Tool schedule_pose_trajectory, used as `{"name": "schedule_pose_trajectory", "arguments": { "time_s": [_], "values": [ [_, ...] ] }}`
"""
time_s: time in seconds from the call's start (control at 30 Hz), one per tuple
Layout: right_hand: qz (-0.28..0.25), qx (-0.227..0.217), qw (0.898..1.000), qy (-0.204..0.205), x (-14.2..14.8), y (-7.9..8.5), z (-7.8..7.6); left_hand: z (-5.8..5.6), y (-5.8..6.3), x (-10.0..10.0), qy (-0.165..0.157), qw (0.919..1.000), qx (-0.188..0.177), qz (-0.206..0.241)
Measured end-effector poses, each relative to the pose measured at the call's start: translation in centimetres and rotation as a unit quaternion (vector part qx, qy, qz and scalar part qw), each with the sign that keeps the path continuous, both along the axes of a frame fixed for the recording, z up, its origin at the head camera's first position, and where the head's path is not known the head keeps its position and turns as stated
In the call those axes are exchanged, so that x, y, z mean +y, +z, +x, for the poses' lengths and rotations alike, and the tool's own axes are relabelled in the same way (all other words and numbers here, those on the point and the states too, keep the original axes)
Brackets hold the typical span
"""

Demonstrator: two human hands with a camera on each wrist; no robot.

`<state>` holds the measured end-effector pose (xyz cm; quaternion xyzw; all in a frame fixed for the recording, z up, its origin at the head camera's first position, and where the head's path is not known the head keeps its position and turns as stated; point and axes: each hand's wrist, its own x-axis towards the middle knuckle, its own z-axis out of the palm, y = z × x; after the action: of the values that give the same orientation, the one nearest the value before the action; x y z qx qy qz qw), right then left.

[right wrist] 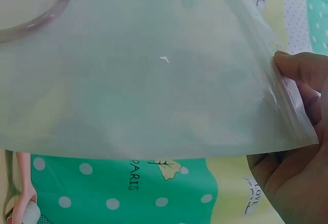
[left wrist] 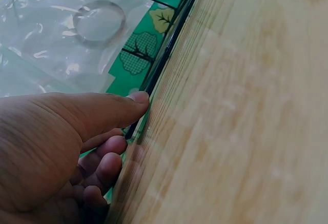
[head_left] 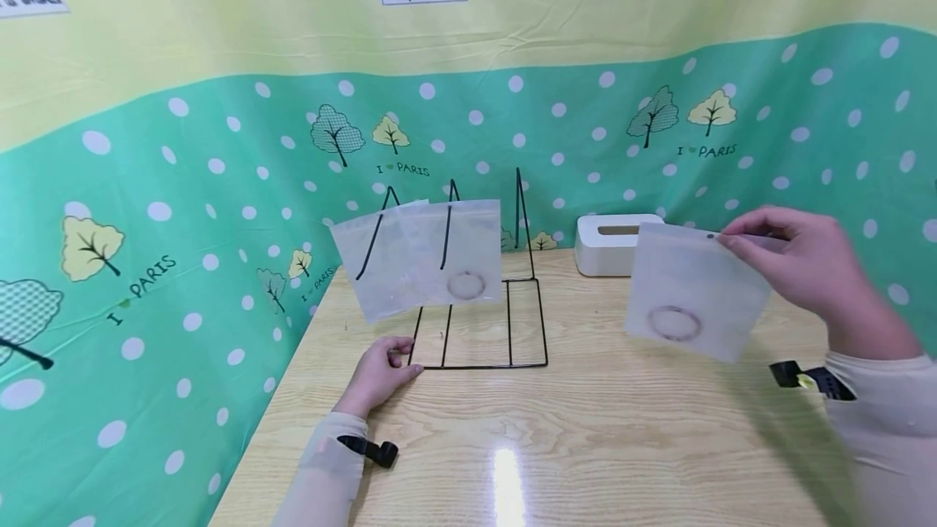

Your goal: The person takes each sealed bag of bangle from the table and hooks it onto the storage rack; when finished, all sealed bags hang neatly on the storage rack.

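My right hand (head_left: pixel 798 263) pinches the top edge of a frosted zip bag (head_left: pixel 684 275), holding it up on the right. Through the bag shows a round bangle (head_left: pixel 674 323), low in it. In the right wrist view the thumb lies near the bag's zip strip (right wrist: pixel 266 65). My left hand (head_left: pixel 381 371) grips the front left corner of a black wire rack (head_left: pixel 479 367), thumb over the wire in the left wrist view. Two similar frosted bags hang on the rack's left and middle prongs; the middle bag (head_left: pixel 479 250) holds a bangle (head_left: pixel 466 285). The left bag (head_left: pixel 373 267) overlaps it.
A white box (head_left: pixel 607 253) with a slot in its top stands behind the rack to the right. The wooden table (head_left: pixel 586 437) meets a green and yellow printed cloth (head_left: pixel 476 137) at the back and left. The rack's right prong (head_left: pixel 524 210) bears no bag.
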<state>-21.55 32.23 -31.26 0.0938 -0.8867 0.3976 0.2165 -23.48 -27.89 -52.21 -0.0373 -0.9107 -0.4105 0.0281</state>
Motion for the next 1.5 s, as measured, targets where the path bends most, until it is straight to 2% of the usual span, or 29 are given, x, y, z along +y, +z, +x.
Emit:
{"name": "schedule_pose_trajectory", "arguments": {
  "time_s": [0.37, 0.63, 0.97, 1.5],
  "values": [
    [-0.041, 0.028, 0.999, 0.018, -1.6, 0.3, -0.3, -0.3, -0.3, -0.1, -0.002, 1.0, 0.003, -0.003],
    [-0.043, 0.045, 0.998, 0.016, -3.4, 0.5, -0.3, -0.3, -0.3, 0.0, -0.001, 1.0, 0.004, -0.001],
    [-0.067, 0.067, 0.994, 0.051, -4.9, 0.3, -0.4, -0.3, -0.3, 0.0, 0.002, 1.0, 0.002, 0.0],
    [-0.146, 0.076, 0.984, 0.072, -6.7, 0.4, 0.1, -0.2, -0.2, 0.0, 0.001, 1.0, 0.005, -0.001]
  ]
}}
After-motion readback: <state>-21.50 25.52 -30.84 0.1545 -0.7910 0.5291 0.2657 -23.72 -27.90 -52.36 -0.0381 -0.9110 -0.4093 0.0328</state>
